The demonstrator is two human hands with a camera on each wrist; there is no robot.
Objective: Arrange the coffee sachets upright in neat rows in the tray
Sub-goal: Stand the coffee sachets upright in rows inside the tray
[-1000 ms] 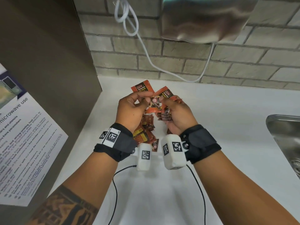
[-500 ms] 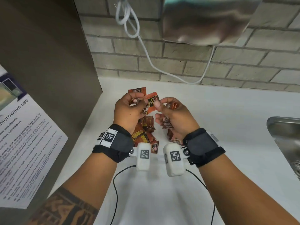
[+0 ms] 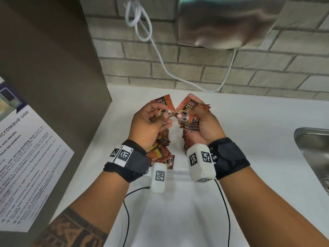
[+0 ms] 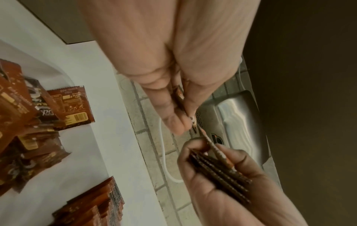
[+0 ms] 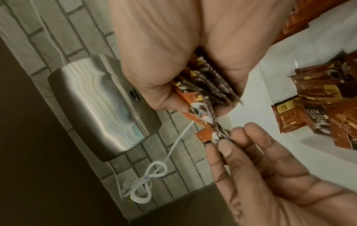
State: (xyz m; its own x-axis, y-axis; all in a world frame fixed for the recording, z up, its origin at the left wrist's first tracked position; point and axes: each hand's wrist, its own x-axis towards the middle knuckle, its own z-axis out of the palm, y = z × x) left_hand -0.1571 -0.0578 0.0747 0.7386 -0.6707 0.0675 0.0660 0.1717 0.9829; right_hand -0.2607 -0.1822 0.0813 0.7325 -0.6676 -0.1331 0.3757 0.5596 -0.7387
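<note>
Orange-brown foil sachets, in both hands, held above a white counter (image 3: pixel 249 122). Left hand (image 3: pixel 148 125) pinches a single sachet (image 3: pixel 162 105) between thumb and curled fingers; long axis runs up and away from the person, leaning a little left, printed face toward the head camera. Right hand (image 3: pixel 201 125) has its fingers and thumb curled round a stack of sachets (image 3: pixel 189 122), packed face to face; the front sachet (image 3: pixel 188 106) leans up and right, so the two form a V with lower corners almost touching between the hands.

Wrist views show only serrated edges of the stack; count not readable. Both are blurred and dim.

Below the hands, a loose heap of sachets (image 3: pixel 161 152) lies flat at mixed angles, and a neater row on edge (image 4: pixel 100 203) sits near it. Pale curved rim (image 4: pixel 63 76) around them may be a tray; cannot tell for sure. Both wrist units and forearms cover much of the heap in the head view.

Around: brick wall (image 3: pixel 195 65), steel hand dryer (image 3: pixel 227 22) with a looped white cable (image 3: pixel 140 20), steel sink (image 3: pixel 313 150) cut off at right, brown panel with a microwave notice (image 3: pixel 26 154) at left.
</note>
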